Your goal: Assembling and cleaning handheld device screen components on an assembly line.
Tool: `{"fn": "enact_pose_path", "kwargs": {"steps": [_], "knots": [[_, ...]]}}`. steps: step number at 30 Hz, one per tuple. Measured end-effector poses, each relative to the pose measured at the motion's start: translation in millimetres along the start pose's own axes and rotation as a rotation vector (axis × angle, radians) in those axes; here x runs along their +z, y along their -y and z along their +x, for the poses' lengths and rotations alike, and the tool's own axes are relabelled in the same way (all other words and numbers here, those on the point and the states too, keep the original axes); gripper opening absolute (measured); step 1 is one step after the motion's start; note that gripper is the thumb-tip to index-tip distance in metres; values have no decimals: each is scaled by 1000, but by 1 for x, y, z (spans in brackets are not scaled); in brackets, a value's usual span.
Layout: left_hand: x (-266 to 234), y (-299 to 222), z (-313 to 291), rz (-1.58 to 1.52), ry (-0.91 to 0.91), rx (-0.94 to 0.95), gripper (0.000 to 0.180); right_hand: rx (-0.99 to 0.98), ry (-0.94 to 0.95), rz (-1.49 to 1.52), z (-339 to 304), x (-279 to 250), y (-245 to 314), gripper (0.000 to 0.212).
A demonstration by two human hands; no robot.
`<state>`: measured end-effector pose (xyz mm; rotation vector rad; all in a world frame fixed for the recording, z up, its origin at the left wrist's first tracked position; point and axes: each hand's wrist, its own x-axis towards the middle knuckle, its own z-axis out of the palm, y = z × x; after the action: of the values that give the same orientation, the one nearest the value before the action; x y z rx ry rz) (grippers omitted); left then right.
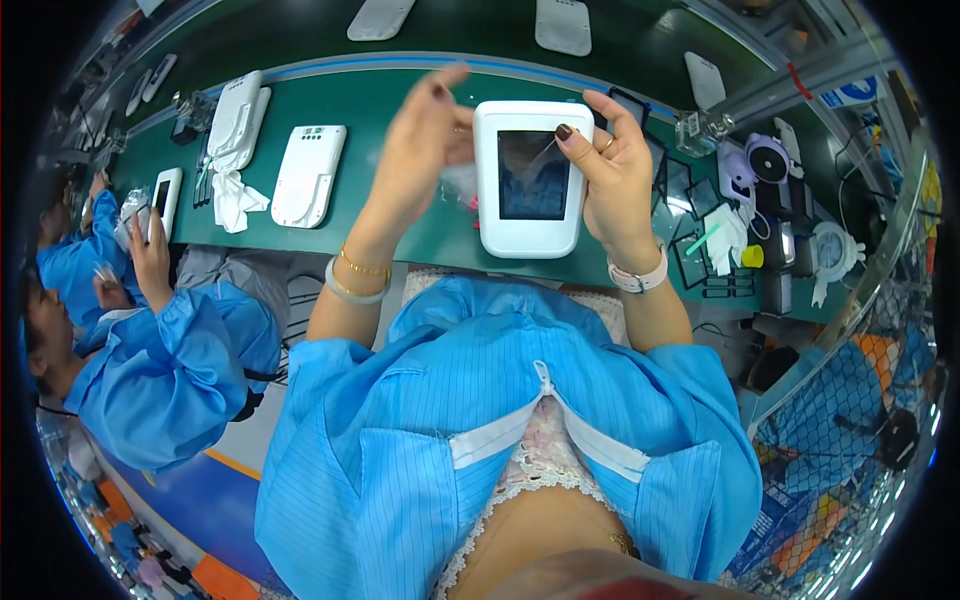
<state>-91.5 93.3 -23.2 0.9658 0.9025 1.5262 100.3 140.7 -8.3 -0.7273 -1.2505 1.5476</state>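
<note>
A white handheld device (530, 240) with rounded corners and a dark rectangular screen (533, 175) is raised over the green bench, screen toward me. My right hand (618, 180) grips its right side, the thumb lying over the screen's upper right edge and the fingers behind. A pale diagonal streak crosses the screen near that thumb; whether it is a film or a reflection I cannot tell. At the device's upper left is my left hand (425, 140), blurred by motion. Its fingers are spread, and no object shows in them.
Left on the bench (380, 120) lie a white device housing (309, 176), stacked housings (238, 120) and a white cloth (238, 202). At right are dark frames (675, 185), another cloth (725, 240), a yellow cap (752, 257) and a purple fan-like device (768, 160). A co-worker (170, 340) sits left.
</note>
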Motion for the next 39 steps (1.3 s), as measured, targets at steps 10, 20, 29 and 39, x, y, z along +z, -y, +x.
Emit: {"fn": "enact_pose_path", "kwargs": {"steps": [10,20,29,39], "knots": [[-25,3,-4,-77,-152,-240,32,217,319,-431,92,10,0,46],[-165,27,177,363,-305,-259,46,370,75,-1680,288,-50,-118,96],[-133,55,242,1534,-290,210,32,374,48,-624,289,-102,-70,57],[39,17,22,-375,229,-327,57,567,205,636,43,-33,35,39]]}}
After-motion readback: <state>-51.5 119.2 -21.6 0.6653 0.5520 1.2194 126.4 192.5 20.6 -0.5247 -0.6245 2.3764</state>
